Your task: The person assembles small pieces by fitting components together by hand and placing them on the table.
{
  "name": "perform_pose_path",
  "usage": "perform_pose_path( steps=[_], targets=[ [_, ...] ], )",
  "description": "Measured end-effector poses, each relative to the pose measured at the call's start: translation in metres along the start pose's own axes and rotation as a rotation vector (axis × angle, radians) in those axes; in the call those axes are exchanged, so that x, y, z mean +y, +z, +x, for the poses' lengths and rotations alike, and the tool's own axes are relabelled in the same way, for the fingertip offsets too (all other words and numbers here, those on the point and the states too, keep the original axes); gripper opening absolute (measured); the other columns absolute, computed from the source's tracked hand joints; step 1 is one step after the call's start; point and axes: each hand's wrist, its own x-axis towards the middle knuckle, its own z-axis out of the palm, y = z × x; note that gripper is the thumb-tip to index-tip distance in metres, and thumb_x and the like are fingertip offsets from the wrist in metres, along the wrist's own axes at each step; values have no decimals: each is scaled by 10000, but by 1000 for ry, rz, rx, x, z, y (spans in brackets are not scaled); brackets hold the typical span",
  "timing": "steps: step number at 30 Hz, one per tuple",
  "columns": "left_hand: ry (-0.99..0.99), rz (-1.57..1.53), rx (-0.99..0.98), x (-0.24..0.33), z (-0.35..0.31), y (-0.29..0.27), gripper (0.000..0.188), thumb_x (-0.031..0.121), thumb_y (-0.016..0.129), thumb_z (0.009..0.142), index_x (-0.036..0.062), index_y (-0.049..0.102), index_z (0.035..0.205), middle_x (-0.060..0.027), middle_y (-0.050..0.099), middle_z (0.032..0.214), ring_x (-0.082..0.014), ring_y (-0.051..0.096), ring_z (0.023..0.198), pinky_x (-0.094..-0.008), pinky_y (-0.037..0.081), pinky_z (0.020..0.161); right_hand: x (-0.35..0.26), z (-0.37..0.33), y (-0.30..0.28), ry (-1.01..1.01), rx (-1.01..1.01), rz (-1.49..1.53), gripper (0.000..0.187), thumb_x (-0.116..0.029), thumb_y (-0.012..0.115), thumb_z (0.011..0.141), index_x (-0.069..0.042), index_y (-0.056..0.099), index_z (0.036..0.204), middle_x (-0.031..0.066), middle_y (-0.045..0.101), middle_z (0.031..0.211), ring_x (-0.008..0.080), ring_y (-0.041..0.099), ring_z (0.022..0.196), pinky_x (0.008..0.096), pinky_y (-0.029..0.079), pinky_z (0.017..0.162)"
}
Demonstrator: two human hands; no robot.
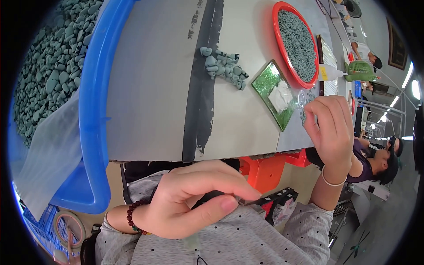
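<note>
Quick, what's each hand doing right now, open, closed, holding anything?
Left hand: pinched shut on something thin and dark; what it is cannot be told.
Right hand: fingers curled near a small clear ring; grip unclear.

Right hand [329, 128] pinches a small clear ring [301, 98] above the green tray [265, 84]

A long grey table [150, 88] with a dark stripe down it fills the room's middle. Beyond its far end, bright strip lights [399, 95] line the ceiling and a dark framed picture [396, 44] hangs on the pale wall. Orange stools [265, 170] stand beneath the table.
</note>
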Motion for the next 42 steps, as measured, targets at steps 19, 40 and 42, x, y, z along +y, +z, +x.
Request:
perform_pose_path(
  steps=[19,40,42],
  targets=[
    [183,315,37,4,4,-3,186,55,659,799,-40,574,935,-210,638,885,-185,617,741,-270,500,653,-48,-9,-23,144,414,216,263,-7,697,514,-59,613,758,62,577,780,195,524,630,328,435,582],
    [131,339,83,-11,15,12,306,17,781,666,-35,669,945,-118,674,800,-181,642,682,-255,485,590,-85,-21,21,83,641,694,249,-87,695,561,-31,663,802,42,607,752,158,507,630,272,330,473],
    [130,344,83,-10,17,13,305,16,780,666,-35,670,946,-119,674,800,-182,642,681,-255,484,589,-84,-25,17,136,499,664,198,-284,708,742,-126,612,813,-9,562,769,154,498,676,280,333,501]
  ],
)
